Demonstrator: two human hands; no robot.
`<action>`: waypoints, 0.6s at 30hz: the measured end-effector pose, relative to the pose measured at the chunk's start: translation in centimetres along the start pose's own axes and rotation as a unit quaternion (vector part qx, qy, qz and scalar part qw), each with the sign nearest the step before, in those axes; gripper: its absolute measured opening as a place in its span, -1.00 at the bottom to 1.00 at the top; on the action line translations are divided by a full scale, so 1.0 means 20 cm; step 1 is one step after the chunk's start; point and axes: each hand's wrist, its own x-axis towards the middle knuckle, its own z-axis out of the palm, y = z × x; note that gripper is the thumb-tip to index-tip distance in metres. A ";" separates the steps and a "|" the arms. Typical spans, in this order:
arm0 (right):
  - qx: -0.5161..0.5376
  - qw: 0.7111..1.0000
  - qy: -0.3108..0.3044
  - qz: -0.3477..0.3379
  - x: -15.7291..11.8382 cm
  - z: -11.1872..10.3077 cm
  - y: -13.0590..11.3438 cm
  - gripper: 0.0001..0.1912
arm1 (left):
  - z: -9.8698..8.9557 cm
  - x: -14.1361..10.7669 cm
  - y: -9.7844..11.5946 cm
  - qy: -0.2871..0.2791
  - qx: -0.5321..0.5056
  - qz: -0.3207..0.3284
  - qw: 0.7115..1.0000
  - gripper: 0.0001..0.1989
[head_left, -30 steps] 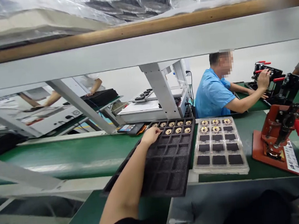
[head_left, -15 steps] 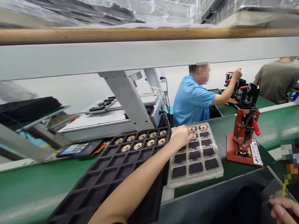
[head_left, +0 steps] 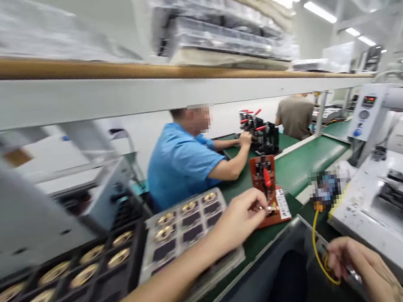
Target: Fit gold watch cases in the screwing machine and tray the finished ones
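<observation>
My left hand (head_left: 246, 213) is closed in a pinch at the base of a red toggle-clamp fixture (head_left: 264, 178). A small gold-coloured metal part (head_left: 273, 208) shows at its fingertips, mostly covered. Beside that forearm sits a clear plastic tray (head_left: 224, 201) with dark pads, where several gold rings (head_left: 189, 206) lie in the far cells. At the lower right, my right hand (head_left: 359, 261) is curled near a yellow cord (head_left: 315, 240). Something small and shiny glints under its fingers, too blurred to name.
A black compartment tray (head_left: 108, 290) with gold rings stands at left. Beyond sits a co-worker in blue (head_left: 184, 162) by black clamp fixtures (head_left: 262, 135). At right is a white machine (head_left: 402, 207). An overhead shelf (head_left: 127, 94) crosses the view.
My left hand has gone from the clear tray to the red fixture, and a ring is gone from the tray's second row. The view has swung right, bringing in the white machine.
</observation>
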 end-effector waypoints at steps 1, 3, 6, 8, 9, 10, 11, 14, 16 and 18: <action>0.001 1.000 0.011 -0.021 0.01 -0.01 -0.05 -0.40 | 0.08 0.05 0.10 -0.006 -0.050 0.078 0.996 -0.84; 0.013 0.997 0.036 -0.061 0.02 -0.03 -0.14 -0.48 | 0.24 0.14 0.26 -0.014 -0.113 0.232 0.966 -0.82; 0.007 0.994 0.061 -0.086 0.00 -0.09 -0.21 -0.47 | 0.42 0.24 0.44 -0.013 -0.082 0.397 0.914 -0.86; -0.020 0.992 0.093 -0.087 -0.03 -0.15 -0.23 -0.57 | 0.50 0.30 0.52 -0.007 -0.051 0.453 0.890 -0.81; -0.032 0.989 0.115 -0.088 -0.06 -0.19 -0.24 -0.61 | 0.54 0.33 0.56 -0.007 -0.049 0.469 0.882 -0.79; -0.042 0.986 0.136 -0.089 -0.08 -0.22 -0.23 -0.62 | 0.57 0.35 0.59 -0.010 -0.054 0.483 0.874 -0.77; -0.050 0.982 0.155 -0.091 -0.11 -0.25 -0.23 -0.62 | 0.60 0.37 0.61 -0.016 -0.061 0.494 0.867 -0.77; -0.065 0.973 0.201 -0.094 -0.18 -0.33 -0.21 -0.60 | 0.70 0.41 0.69 -0.033 -0.074 0.515 0.853 -0.75; -0.077 0.967 0.225 -0.092 -0.23 -0.39 -0.20 -0.61 | 0.78 0.42 0.74 -0.040 -0.079 0.527 0.846 -0.74; -0.097 0.958 0.251 -0.094 -0.28 -0.45 -0.18 -0.63 | 0.86 0.44 0.81 -0.055 -0.078 0.538 0.838 -0.75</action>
